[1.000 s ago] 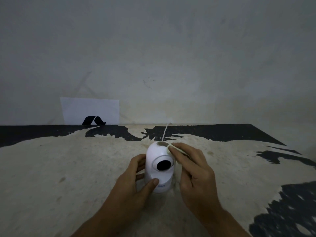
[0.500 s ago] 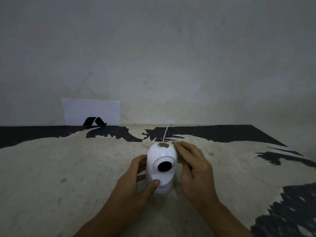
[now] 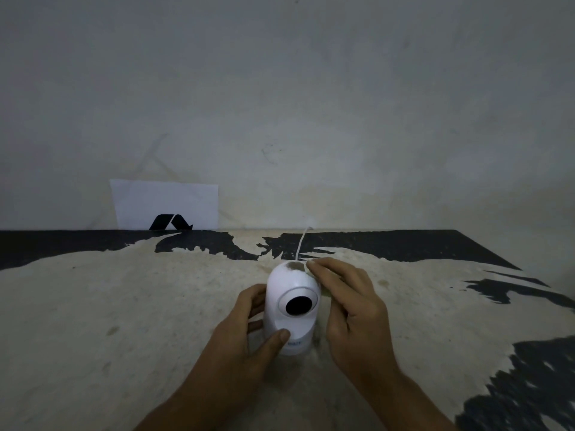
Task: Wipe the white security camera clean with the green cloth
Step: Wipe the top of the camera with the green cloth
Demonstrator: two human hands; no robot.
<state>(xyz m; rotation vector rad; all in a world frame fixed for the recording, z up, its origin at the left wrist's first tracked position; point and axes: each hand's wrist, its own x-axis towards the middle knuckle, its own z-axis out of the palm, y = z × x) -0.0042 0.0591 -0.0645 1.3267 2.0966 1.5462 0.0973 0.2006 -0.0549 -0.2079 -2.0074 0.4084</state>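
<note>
The white security camera (image 3: pixel 287 284) stands upright on the table, its dark lens facing me and a grey dirt smudge (image 3: pixel 294 266) on its top. My left hand (image 3: pixel 245 334) grips the camera's base, thumb across the front. My right hand (image 3: pixel 351 309) rests against the camera's upper right side, fingers bunched on a pale greenish cloth (image 3: pixel 325 293). Only a thin strip of the cloth shows between the fingers and the camera; the rest is hidden under the hand.
A white cable (image 3: pixel 302 244) runs from behind the camera to the wall. The table (image 3: pixel 124 306) is worn beige with black patches. A white sheet of paper with a black logo (image 3: pixel 165 202) leans on the wall at the back left.
My right hand slid with the cloth from the camera's top front to its upper right side, uncovering the smudge on top. My left hand kept its grip on the base.
</note>
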